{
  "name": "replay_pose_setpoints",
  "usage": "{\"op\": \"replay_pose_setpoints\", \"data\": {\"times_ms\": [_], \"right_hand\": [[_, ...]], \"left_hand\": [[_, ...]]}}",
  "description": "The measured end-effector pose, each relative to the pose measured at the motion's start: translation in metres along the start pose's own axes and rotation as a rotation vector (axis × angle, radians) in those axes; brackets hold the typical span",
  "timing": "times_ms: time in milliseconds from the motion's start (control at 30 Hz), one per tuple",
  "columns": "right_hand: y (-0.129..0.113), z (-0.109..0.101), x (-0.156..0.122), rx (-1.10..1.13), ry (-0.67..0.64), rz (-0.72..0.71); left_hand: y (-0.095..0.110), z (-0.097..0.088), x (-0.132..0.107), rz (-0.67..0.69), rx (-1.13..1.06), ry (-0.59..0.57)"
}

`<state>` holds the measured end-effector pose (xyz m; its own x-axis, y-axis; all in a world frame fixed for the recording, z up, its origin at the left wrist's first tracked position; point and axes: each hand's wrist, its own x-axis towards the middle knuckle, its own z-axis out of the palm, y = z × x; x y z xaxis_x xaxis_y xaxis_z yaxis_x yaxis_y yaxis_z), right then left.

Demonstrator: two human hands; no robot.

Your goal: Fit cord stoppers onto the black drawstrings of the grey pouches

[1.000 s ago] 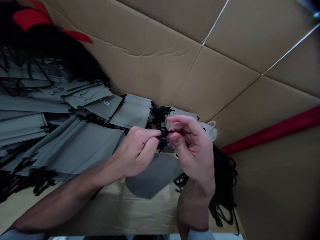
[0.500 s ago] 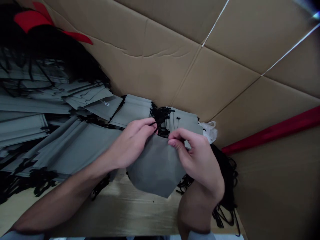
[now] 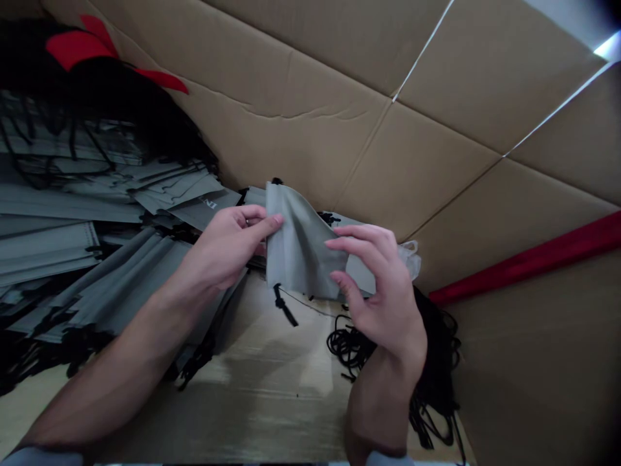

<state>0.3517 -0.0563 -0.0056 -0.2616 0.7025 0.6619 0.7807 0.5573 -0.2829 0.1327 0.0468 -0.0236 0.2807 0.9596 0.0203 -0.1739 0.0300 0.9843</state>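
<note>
A small grey drawstring pouch [image 3: 308, 249] is held up in front of me, its cloth bowed. My left hand [image 3: 233, 243] pinches its left, hemmed end between thumb and fingers. Knotted black cord shows at the top and bottom of that hem. At the pouch's right side is my right hand [image 3: 381, 278], fingers apart and thumb spread; whether its fingertips touch the cloth I cannot tell. Behind the pouch lies a stack of similar grey pouches [image 3: 361, 268], partly covered by the right hand. Loose black cords [image 3: 349, 343] lie below the right hand.
Many grey pouches [image 3: 121, 278] with black cords are heaped on the left. Behind them sits a black cord bundle [image 3: 145, 97] with a red strip [image 3: 80, 48]. Cardboard [image 3: 310, 84] walls the back and right. A red band [image 3: 528, 259] and clear plastic [image 3: 411, 259] are at right.
The pouch has been turned so its hemmed end faces left, upright. My left hand has shifted to that end, and the right hand's fingers have spread from their pinch.
</note>
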Motion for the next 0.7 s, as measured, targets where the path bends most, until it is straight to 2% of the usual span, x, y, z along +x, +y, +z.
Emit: {"op": "replay_pose_setpoints", "data": {"times_ms": [67,167,233,300,333,400,433,467,533,600,700], "right_hand": [[-0.009,0.006,0.003,0.020,-0.037,-0.083],[-0.016,0.018,0.005,0.058,0.072,-0.099],[-0.016,0.024,0.006,0.134,0.127,-0.084],[-0.015,0.026,0.006,0.201,0.138,-0.049],[-0.014,0.026,0.005,0.209,0.145,-0.017],[-0.012,0.024,0.004,0.183,0.177,0.051],[-0.011,0.023,0.004,0.160,0.189,0.077],[-0.011,0.022,0.003,0.140,0.190,0.093],[-0.010,0.021,0.002,0.124,0.161,0.102],[-0.011,0.019,0.001,0.129,0.128,0.100],[-0.014,0.016,-0.001,0.153,0.069,0.088]], "left_hand": [[-0.002,0.003,0.005,-0.059,-0.152,0.054],[-0.005,0.006,0.007,-0.097,-0.236,0.045],[-0.007,0.006,0.006,-0.112,-0.179,-0.014],[-0.008,0.006,0.002,-0.067,0.018,-0.068],[-0.008,0.006,0.000,0.015,0.153,-0.043],[-0.008,0.007,-0.008,0.287,0.403,0.092],[-0.007,0.008,-0.012,0.444,0.474,0.150],[-0.006,0.010,-0.017,0.568,0.497,0.147],[-0.003,0.014,-0.026,0.664,0.441,-0.041],[-0.002,0.019,-0.032,0.626,0.332,-0.229],[-0.003,0.022,-0.035,0.551,0.206,-0.292]]}}
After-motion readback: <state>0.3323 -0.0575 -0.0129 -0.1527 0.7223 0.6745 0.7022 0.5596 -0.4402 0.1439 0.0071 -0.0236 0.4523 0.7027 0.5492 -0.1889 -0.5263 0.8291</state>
